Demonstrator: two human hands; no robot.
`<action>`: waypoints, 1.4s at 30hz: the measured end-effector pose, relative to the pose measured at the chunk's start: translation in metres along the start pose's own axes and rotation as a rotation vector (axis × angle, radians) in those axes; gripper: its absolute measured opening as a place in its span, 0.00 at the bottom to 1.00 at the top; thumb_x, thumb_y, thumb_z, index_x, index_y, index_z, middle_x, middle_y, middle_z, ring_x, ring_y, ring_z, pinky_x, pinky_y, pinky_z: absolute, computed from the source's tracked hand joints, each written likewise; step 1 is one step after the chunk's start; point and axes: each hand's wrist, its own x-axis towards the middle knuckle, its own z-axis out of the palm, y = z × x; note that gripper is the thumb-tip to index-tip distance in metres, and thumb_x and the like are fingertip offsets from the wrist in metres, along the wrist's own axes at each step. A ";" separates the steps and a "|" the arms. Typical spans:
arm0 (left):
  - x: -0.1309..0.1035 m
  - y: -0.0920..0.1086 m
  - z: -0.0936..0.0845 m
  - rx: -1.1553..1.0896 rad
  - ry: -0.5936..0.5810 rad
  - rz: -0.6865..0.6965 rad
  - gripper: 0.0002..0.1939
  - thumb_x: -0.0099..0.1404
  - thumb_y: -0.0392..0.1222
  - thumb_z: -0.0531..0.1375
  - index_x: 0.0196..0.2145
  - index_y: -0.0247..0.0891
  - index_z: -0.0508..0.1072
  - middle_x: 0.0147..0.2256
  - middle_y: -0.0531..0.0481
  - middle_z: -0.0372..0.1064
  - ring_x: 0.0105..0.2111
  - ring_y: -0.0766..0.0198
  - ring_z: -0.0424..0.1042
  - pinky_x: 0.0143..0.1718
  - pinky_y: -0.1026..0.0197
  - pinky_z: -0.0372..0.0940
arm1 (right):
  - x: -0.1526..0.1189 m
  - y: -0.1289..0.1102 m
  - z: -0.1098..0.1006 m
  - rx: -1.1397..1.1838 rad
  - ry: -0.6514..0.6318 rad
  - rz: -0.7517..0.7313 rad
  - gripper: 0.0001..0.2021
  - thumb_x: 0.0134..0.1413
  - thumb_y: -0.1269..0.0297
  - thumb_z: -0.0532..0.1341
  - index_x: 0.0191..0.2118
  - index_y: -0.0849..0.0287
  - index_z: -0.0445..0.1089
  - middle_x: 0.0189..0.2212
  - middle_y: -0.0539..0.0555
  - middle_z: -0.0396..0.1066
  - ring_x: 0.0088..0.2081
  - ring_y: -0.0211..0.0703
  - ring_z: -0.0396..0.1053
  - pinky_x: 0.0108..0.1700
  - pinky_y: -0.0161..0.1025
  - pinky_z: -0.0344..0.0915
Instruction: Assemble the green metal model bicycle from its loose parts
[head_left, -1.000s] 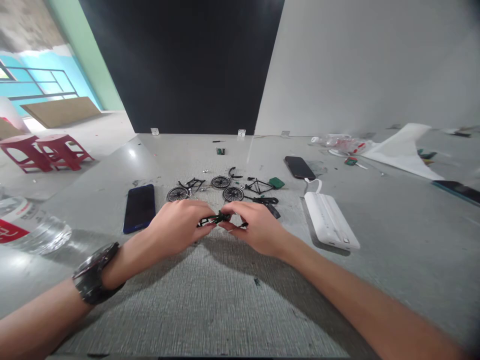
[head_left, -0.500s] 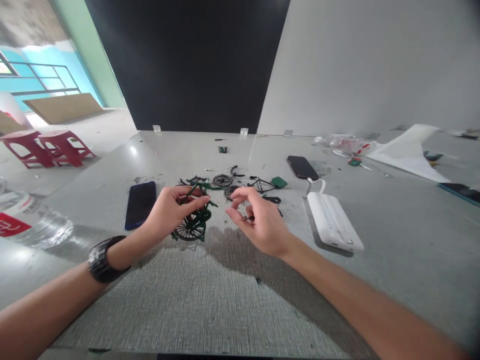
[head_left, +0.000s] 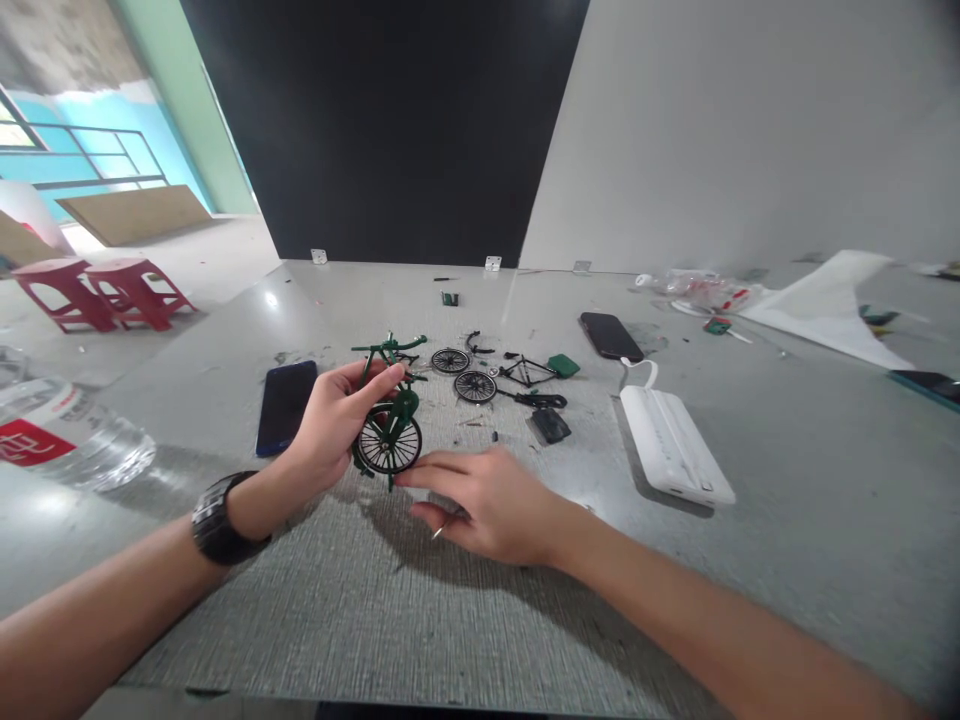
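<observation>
A small green model bicycle (head_left: 389, 432) with one black-rimmed wheel is gripped by its frame in my left hand (head_left: 334, 415). Beside the wheel's lower right, my right hand (head_left: 487, 500) has its fingertips at the bicycle's lower end, and a thin shiny metal piece shows between its thumb and fingers. Behind the hands lie two loose black wheels, one (head_left: 475, 387) nearer and one (head_left: 450, 360) farther. A black frame (head_left: 529, 371) with a green part (head_left: 563, 366) rests to their right, near a black block (head_left: 550, 426).
A dark phone (head_left: 286, 408) lies left of my left hand, with a water bottle (head_left: 71, 435) farther left. On the right are a white power bank (head_left: 675, 445) and another phone (head_left: 610, 337). Plastic wrapping (head_left: 701, 288) lies at the back right.
The bicycle has been turned more upright in my left hand. My right hand has moved down and left to its lower end, uncovering the black block and small parts.
</observation>
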 end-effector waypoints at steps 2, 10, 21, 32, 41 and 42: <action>0.000 0.000 0.000 0.018 -0.005 0.007 0.14 0.57 0.49 0.71 0.31 0.36 0.77 0.27 0.52 0.69 0.26 0.69 0.67 0.27 0.65 0.64 | 0.000 -0.001 0.002 -0.026 -0.043 -0.013 0.18 0.68 0.61 0.57 0.60 0.54 0.69 0.54 0.52 0.76 0.42 0.43 0.76 0.33 0.39 0.63; -0.001 0.000 0.000 0.082 -0.027 0.033 0.14 0.58 0.50 0.70 0.33 0.36 0.77 0.29 0.50 0.71 0.27 0.67 0.68 0.28 0.65 0.64 | 0.000 0.001 0.005 -0.075 -0.106 -0.023 0.22 0.69 0.61 0.56 0.66 0.48 0.63 0.56 0.53 0.74 0.43 0.43 0.74 0.32 0.37 0.62; 0.004 0.000 -0.007 0.359 -0.017 0.193 0.14 0.60 0.52 0.68 0.32 0.37 0.80 0.28 0.49 0.74 0.27 0.65 0.69 0.26 0.63 0.64 | -0.001 0.005 0.005 -0.101 -0.077 -0.008 0.18 0.69 0.61 0.56 0.61 0.50 0.69 0.41 0.51 0.78 0.34 0.40 0.72 0.29 0.37 0.55; 0.009 0.002 -0.018 0.930 -0.143 0.667 0.10 0.66 0.46 0.64 0.33 0.38 0.80 0.32 0.48 0.78 0.30 0.63 0.74 0.32 0.62 0.67 | -0.004 0.013 -0.007 -0.008 0.057 -0.024 0.09 0.65 0.69 0.58 0.44 0.56 0.76 0.33 0.48 0.78 0.29 0.36 0.70 0.29 0.36 0.55; -0.005 -0.005 -0.017 1.218 -0.444 1.038 0.09 0.72 0.40 0.58 0.42 0.36 0.77 0.40 0.47 0.79 0.36 0.60 0.79 0.34 0.60 0.71 | -0.009 0.041 -0.032 0.016 0.504 0.262 0.12 0.68 0.60 0.56 0.50 0.60 0.69 0.20 0.44 0.64 0.20 0.33 0.58 0.26 0.35 0.56; -0.006 -0.005 -0.016 1.254 -0.463 1.069 0.08 0.72 0.40 0.58 0.42 0.36 0.77 0.39 0.47 0.79 0.35 0.60 0.78 0.32 0.60 0.71 | -0.009 0.044 -0.034 0.004 0.484 0.285 0.15 0.68 0.59 0.56 0.53 0.61 0.69 0.21 0.44 0.65 0.21 0.34 0.59 0.27 0.35 0.58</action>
